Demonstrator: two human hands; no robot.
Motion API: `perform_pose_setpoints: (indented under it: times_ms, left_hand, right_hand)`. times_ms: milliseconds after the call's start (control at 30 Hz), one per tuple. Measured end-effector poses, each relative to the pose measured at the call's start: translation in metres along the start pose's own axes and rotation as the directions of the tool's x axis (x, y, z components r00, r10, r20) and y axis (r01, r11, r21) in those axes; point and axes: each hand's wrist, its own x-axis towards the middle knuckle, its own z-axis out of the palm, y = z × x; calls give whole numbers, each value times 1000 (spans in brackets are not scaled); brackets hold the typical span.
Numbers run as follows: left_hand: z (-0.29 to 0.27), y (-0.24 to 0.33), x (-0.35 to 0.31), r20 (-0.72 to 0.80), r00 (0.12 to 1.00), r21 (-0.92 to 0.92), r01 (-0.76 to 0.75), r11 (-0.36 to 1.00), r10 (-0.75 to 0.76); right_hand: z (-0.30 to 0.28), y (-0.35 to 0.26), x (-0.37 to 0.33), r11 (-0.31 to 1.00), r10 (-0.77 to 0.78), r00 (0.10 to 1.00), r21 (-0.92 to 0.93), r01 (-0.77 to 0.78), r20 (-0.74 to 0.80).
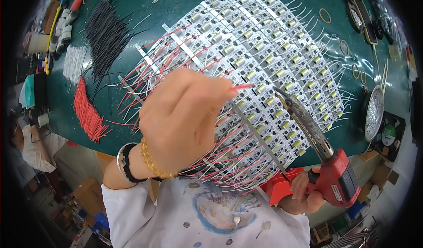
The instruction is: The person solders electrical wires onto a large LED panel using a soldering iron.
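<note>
My left hand is raised over the boards, its thumb and fingertips pinched on a short red wire that points right. In my right hand is a red pistol-shaped soldering gun, tilted so that its dark tip lies over the boards, just right of the wire's end. A large sheet of white circuit boards spreads beneath both, with rows of yellowish cylindrical parts. Red and white wires stick out along its left and lower edges, white ones along the right. My left hand hides part of the boards.
Piles of black wires, white wires and red wires lie on the green table at left. Rubber bands, a round silver dish and a black fan are at right. Another person's arm shows far left.
</note>
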Motion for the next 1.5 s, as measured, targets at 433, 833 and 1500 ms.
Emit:
perform_pose_setpoints:
  times_ms: [433,833,1500]
  left_hand:
    - [20,14,-11,288,898,-33,357,934,-333]
    - [24,15,-12,270,921,15,289,957,-282]
    - [16,12,-11,218,964,91,135,987,-152]
  right_hand:
    - [-46,29,-36,1000,-26,977,16,23,211]
    - [-33,-7,-23,676,619,783,-465,-572,-64]
    - [-12,18,-18,999,1,990,-54,6,141]
